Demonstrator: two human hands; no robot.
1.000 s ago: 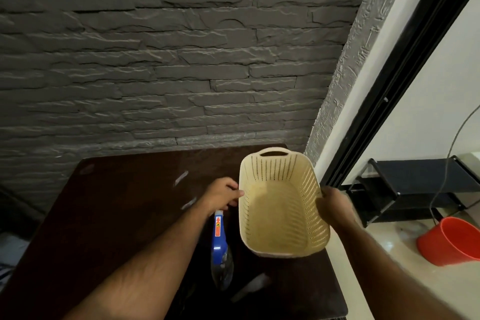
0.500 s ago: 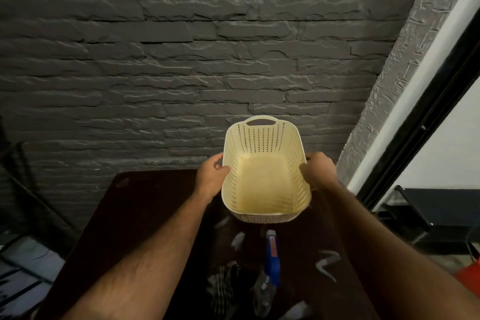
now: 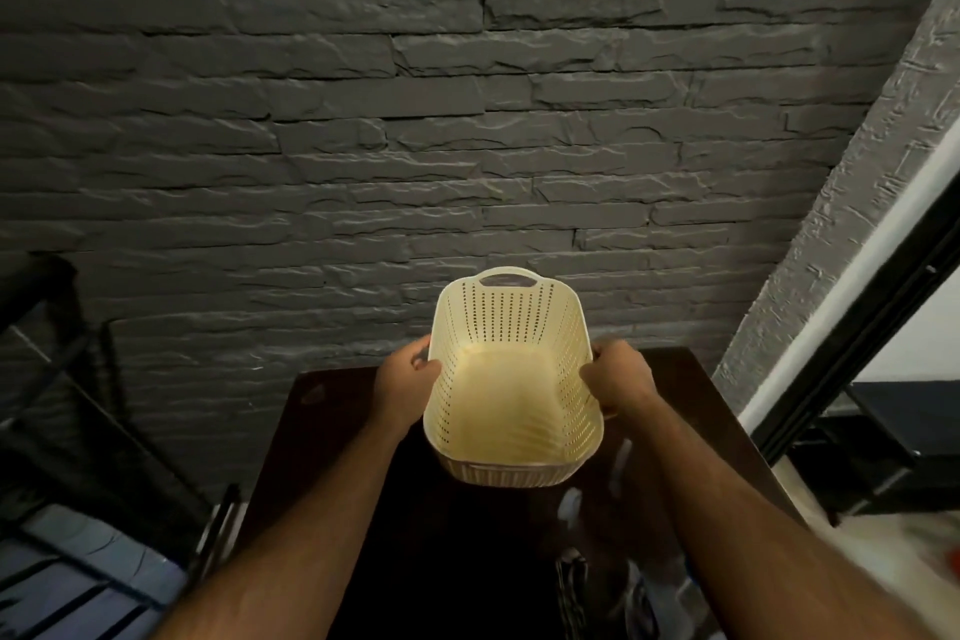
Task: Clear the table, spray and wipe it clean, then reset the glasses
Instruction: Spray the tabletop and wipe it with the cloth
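An empty cream perforated plastic basket (image 3: 511,395) is held over the far part of the dark brown table (image 3: 332,437). My left hand (image 3: 408,382) grips its left rim and my right hand (image 3: 618,377) grips its right rim. Near the table's front, partly hidden behind my right forearm, lie a dark checked cloth (image 3: 571,582) and the clear body of a spray bottle (image 3: 641,598). No glasses are in view.
A dark grey stone-brick wall (image 3: 415,146) stands right behind the table. A black door frame (image 3: 857,353) and a low black rack (image 3: 883,437) are to the right. A dark metal rack (image 3: 67,405) stands at the left.
Both hands have carried the basket from the table's right edge to above its far middle. The view has swung left and up, so the spray bottle now lies low and partly hidden.
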